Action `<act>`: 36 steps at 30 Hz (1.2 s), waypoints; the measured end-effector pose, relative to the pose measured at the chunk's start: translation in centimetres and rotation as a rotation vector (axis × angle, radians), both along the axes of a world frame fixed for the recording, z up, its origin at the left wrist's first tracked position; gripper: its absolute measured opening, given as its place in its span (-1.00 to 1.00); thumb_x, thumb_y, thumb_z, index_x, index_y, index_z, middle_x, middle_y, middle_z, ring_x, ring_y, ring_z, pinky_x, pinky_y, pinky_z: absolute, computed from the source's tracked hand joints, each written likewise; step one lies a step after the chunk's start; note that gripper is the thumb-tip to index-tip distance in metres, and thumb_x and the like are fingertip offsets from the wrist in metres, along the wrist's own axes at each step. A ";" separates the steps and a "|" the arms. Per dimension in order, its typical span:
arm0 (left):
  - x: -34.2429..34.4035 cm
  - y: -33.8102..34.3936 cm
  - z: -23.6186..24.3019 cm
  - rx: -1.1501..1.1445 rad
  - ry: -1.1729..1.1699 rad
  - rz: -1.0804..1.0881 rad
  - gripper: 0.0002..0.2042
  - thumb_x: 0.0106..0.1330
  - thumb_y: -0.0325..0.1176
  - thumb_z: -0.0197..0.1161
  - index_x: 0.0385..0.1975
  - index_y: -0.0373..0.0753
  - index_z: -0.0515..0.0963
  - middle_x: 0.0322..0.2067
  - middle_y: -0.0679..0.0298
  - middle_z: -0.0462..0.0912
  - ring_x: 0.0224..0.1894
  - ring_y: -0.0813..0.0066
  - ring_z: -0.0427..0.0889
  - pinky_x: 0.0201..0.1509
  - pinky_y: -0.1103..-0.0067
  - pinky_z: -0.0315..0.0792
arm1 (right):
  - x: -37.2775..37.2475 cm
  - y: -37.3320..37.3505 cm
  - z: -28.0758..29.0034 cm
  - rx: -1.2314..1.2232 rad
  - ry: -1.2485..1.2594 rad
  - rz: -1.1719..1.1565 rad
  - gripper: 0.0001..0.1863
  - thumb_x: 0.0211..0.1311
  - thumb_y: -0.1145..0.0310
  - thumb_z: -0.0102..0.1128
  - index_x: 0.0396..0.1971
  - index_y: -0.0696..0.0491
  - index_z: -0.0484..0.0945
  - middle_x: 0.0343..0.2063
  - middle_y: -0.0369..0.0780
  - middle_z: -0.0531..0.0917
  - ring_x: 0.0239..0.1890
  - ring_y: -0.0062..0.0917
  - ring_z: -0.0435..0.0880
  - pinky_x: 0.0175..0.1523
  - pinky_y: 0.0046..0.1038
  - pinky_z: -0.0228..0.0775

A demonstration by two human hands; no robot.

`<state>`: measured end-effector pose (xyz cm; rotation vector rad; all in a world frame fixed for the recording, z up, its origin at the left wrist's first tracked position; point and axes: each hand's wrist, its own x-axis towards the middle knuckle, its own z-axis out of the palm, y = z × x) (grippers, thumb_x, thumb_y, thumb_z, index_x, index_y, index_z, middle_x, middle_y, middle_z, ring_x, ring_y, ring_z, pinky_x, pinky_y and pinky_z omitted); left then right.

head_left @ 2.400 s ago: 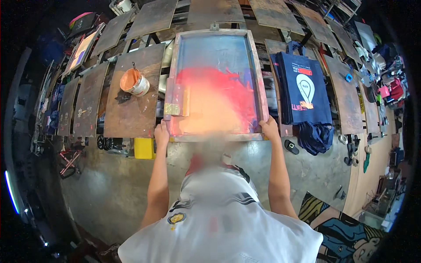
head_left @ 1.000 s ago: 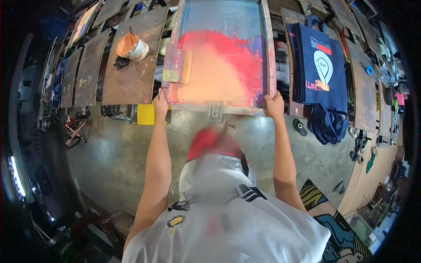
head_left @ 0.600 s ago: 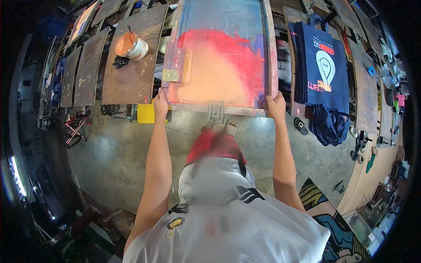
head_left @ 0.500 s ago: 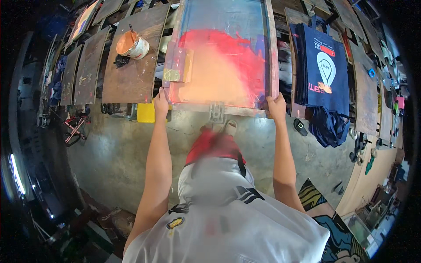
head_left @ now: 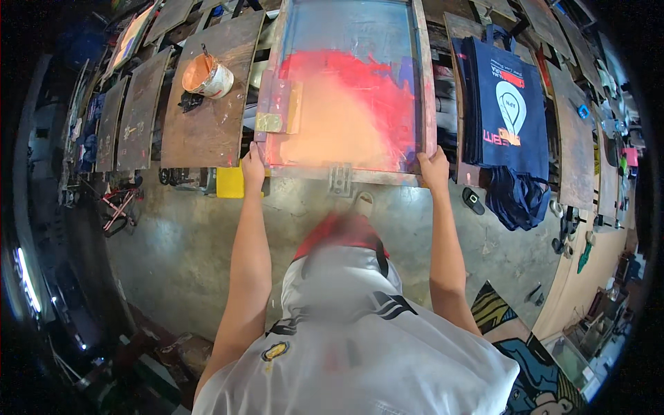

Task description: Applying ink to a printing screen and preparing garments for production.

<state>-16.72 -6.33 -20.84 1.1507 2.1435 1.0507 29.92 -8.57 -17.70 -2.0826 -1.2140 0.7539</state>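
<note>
A screen printing frame (head_left: 427, 90) lies in front of me, its blue mesh smeared with red and pale orange ink. My left hand (head_left: 254, 164) is closed on its near left corner, and my right hand (head_left: 434, 168) grips the near right corner, thumb on top. The fingers under the frame are hidden. A squeegee (head_left: 294, 107) rests inside along the left side, with a strip of yellowish tape near its lower end. At the middle of the near edge a metal hinge plate (head_left: 339, 180) sticks out toward me.
On a wooden board (head_left: 173, 138) at the left stands a bucket of orange ink (head_left: 207, 77) with a stick in it. Dark blue tote bags (head_left: 508, 104) are stacked at the right, their handles drooping over the edge. A yellow box (head_left: 230, 182) and a sandal (head_left: 473, 200) lie lower down.
Both hands keep their grip on the frame's corners. The view has shifted slightly; the frame appears in nearly the same place, and the squeegee lies as before.
</note>
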 end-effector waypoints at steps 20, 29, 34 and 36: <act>0.2 0.0 -0.2 -0.060 -0.149 -0.005 -0.36 0.45 0.14 -0.02 -0.38 -0.50 0.57 -0.47 0.20 0.56 -0.35 0.38 0.46 -0.15 0.44 0.37 | 0.5 -0.4 -1.0 0.029 -0.067 -0.003 -0.57 0.02 0.16 0.21 -0.30 0.26 0.51 -0.39 0.16 0.66 -0.22 0.08 0.66 -0.07 -0.07 0.48; -0.3 0.1 -1.0 -0.096 -0.139 0.006 -0.29 0.41 0.23 0.00 -0.35 -0.51 0.60 -0.43 0.15 0.60 -0.32 0.36 0.50 -0.11 0.44 0.40 | 0.5 -0.4 -0.2 0.064 -0.038 0.011 -0.55 0.01 0.14 0.23 -0.34 0.29 0.49 -0.36 0.22 0.64 -0.19 0.12 0.64 -0.09 -0.07 0.47; -0.6 0.4 -2.0 -0.028 -0.057 -0.072 -0.29 0.44 0.24 -0.10 -0.50 -0.43 0.59 -0.53 0.06 0.62 -0.39 0.19 0.55 -0.18 0.32 0.40 | 1.4 -0.3 -1.6 0.058 0.038 0.010 -0.48 -0.03 0.15 0.31 -0.16 0.25 0.56 -0.24 0.13 0.68 -0.09 -0.04 0.68 0.00 -0.21 0.48; -1.4 -0.4 -1.6 -0.006 -0.066 -0.056 -0.27 0.44 0.27 -0.14 -0.51 -0.40 0.59 -0.52 -0.03 0.64 -0.37 0.08 0.61 -0.18 0.28 0.41 | -0.2 -0.2 -0.1 0.041 0.000 0.019 -0.49 -0.03 0.13 0.30 -0.20 0.28 0.55 -0.28 0.19 0.66 -0.13 0.03 0.67 -0.04 -0.16 0.48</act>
